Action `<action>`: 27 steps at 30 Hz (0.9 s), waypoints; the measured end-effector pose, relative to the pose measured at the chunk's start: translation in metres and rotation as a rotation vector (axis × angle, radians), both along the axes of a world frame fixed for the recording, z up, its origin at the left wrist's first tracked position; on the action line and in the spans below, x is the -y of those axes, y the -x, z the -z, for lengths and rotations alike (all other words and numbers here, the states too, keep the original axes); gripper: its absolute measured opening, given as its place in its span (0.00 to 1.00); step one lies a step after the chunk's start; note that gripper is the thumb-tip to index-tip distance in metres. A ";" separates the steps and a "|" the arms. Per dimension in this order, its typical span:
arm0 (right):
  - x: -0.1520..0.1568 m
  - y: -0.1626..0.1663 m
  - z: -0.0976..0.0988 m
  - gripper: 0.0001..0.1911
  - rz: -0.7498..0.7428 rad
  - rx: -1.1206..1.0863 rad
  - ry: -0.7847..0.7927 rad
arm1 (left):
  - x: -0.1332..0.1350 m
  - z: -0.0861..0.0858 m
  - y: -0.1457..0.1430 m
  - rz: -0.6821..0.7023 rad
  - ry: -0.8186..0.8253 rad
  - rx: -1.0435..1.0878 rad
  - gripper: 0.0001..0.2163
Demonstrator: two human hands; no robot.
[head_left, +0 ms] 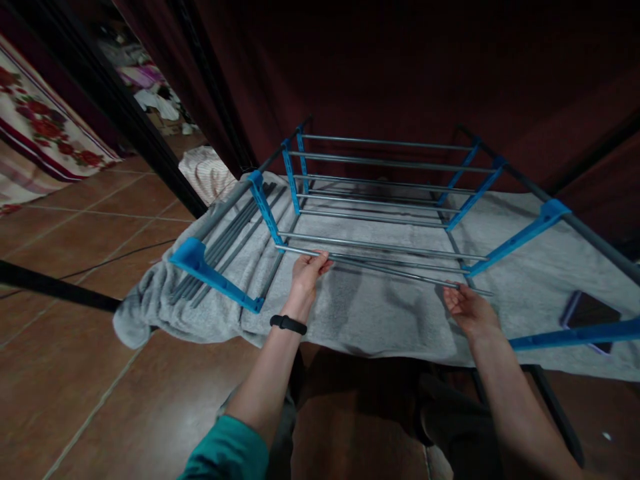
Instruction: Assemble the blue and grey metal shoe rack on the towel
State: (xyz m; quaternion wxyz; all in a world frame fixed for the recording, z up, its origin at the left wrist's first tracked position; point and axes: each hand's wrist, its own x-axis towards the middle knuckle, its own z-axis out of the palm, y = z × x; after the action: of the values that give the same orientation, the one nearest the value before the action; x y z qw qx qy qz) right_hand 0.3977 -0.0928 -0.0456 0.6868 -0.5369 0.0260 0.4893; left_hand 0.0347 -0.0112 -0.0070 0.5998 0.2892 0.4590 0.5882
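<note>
A rack of grey metal rods and blue plastic side brackets point(265, 207) lies on a grey towel point(380, 320) on the floor. My left hand point(307, 270), with a black band on the wrist, is closed round the left part of a loose metal rod point(380, 267). My right hand point(467, 308) pinches the same rod near its right end, just below the right blue bracket point(520, 237). The rod slants across the front of the rack, under the nearest fixed rod.
Brown floor tiles point(75, 267) spread to the left. Several spare grey rods point(220, 250) lie inside the left bracket. A dark phone point(587, 313) rests on the towel at the right. A dark red curtain hangs behind; a floral cloth point(45, 127) shows far left.
</note>
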 end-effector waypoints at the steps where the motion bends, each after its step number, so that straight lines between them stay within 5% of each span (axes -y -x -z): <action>1: -0.001 0.001 0.000 0.11 -0.001 -0.003 0.003 | 0.002 0.000 -0.003 0.026 -0.007 -0.001 0.18; 9: -0.003 0.011 -0.002 0.10 0.013 -0.015 0.026 | 0.007 0.003 -0.016 0.147 -0.023 0.000 0.20; 27: -0.003 0.025 -0.003 0.10 -0.084 -0.047 -0.016 | 0.006 0.003 -0.016 0.079 0.007 -0.057 0.20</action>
State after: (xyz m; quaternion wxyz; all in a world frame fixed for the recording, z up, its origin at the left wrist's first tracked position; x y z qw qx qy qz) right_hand 0.3725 -0.0894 -0.0424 0.6690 -0.5205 0.0156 0.5304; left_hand 0.0506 -0.0172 -0.0102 0.6101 0.3215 0.4664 0.5539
